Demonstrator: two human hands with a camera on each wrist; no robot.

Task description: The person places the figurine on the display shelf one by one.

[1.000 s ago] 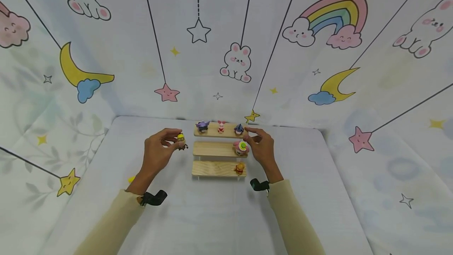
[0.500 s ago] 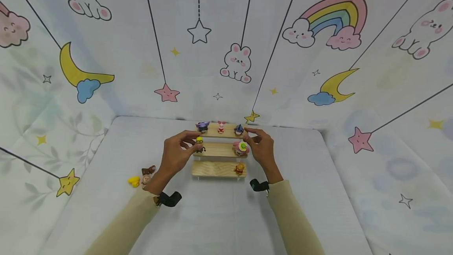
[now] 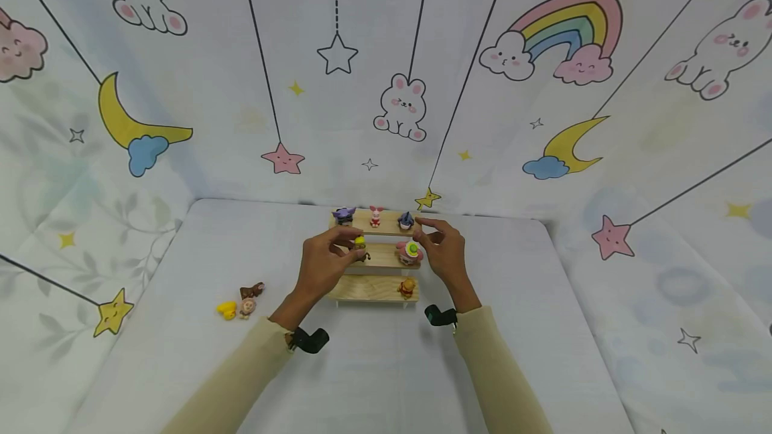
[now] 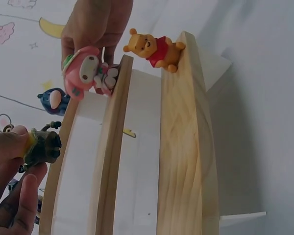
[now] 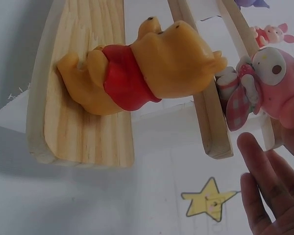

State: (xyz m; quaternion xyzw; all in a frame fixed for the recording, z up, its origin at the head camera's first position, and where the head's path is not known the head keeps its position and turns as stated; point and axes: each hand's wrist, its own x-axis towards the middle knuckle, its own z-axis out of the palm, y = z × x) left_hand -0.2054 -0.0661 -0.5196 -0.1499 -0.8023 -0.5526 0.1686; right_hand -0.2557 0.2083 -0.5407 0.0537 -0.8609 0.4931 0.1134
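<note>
Pinching figurine (image 4: 43, 146) in left hand (image 3: 326, 261), right hand (image 3: 445, 253) apart.

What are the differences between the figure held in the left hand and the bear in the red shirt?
The held figure is pinched in the left hand, while the bear sits on the lowest shelf. The held figure looks yellow above and dark below; the bear is orange with a red shirt. Both are toy figures.

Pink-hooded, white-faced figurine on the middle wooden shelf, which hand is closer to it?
Right. The right hand is just right of the pink-hooded figurine, by the top wooden shelf's end; the left hand is farther off, to its left, pinching a small yellow-topped figurine.
</note>
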